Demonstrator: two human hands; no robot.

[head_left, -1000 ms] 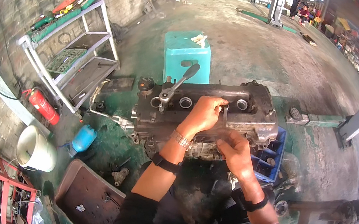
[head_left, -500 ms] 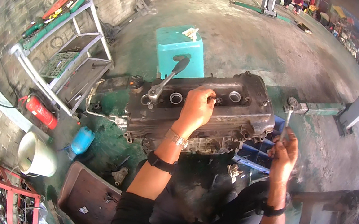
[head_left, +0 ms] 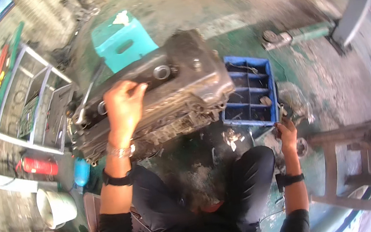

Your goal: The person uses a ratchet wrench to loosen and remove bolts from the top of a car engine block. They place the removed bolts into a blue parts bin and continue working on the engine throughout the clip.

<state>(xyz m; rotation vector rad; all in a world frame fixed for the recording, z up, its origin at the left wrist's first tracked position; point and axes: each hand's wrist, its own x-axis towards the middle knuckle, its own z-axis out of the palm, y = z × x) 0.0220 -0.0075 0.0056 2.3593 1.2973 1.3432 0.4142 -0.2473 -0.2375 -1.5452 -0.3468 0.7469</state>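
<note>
The dark, grimy engine (head_left: 189,78), with its valve cover on top and round holes along it, lies in front of me. Above the cover is my left hand (head_left: 125,104), its thumb and fingers pinched together; whatever is between them is too small to make out. A ratchet wrench (head_left: 86,102) rests at the engine's left end, its handle pointing away. Low on the right, my right hand (head_left: 288,136) is closed beside the near right corner of the blue divided tray (head_left: 268,71). Blur hides what its curled fingers hold.
A turquoise stool (head_left: 125,42) stands behind the engine. To the left are a metal shelf rack (head_left: 26,141), a fire extinguisher (head_left: 40,165), a blue canister (head_left: 81,171) and a white bucket (head_left: 56,207). A lift arm (head_left: 300,35) and a metal frame (head_left: 330,165) lie right.
My view has turned down and right, bringing the blue tray into full sight. My right hand has lowered to the tray's corner. The slim silver tool it held up no longer shows clearly.
</note>
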